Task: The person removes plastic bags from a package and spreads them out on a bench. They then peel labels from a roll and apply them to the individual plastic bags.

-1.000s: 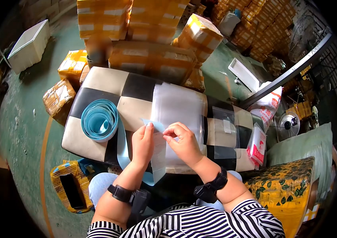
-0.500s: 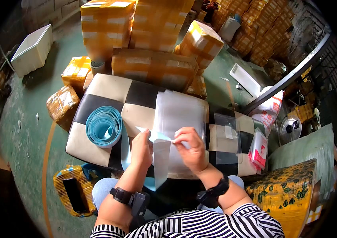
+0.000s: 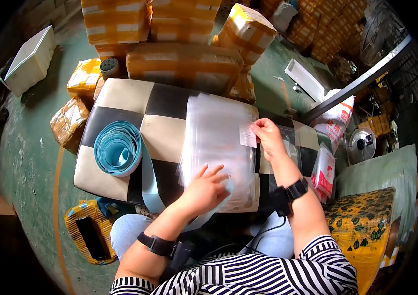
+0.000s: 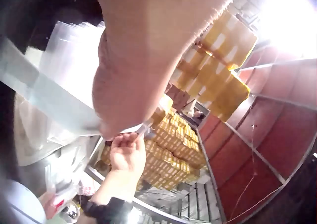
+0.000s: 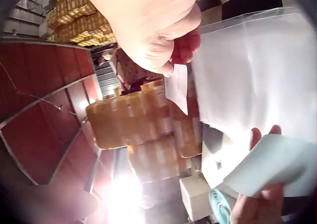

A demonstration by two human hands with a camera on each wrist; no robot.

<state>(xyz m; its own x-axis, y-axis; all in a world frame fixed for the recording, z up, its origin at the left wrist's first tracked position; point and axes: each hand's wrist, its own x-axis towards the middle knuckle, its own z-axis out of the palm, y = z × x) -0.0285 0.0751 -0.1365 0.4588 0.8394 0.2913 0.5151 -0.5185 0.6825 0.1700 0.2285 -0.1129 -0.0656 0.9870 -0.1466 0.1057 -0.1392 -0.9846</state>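
A stack of clear plastic bags (image 3: 218, 142) lies on a black-and-cream checkered bench (image 3: 120, 98). My left hand (image 3: 208, 189) presses flat on the near part of the stack, fingers spread, over the end of a pale blue backing strip (image 3: 151, 189). That strip runs from a blue label roll (image 3: 118, 149) at the bench's left. My right hand (image 3: 267, 133) pinches a small white label (image 3: 247, 135) above the far right corner of the bags. In the right wrist view the label (image 5: 177, 86) hangs from my fingertips beside the bags (image 5: 257, 75).
Taped yellow cartons (image 3: 184, 64) are piled behind the bench, with smaller parcels (image 3: 71, 123) on the green floor at left. A white foam box (image 3: 29, 59) sits far left. A red-and-white packet (image 3: 324, 172) lies at the bench's right end, beside a leaf-patterned cushion (image 3: 361, 226).
My right hand has peeled the white label off the strip and carried it up and right over the bags. My left hand has dropped flat onto the stack, letting the strip lie.
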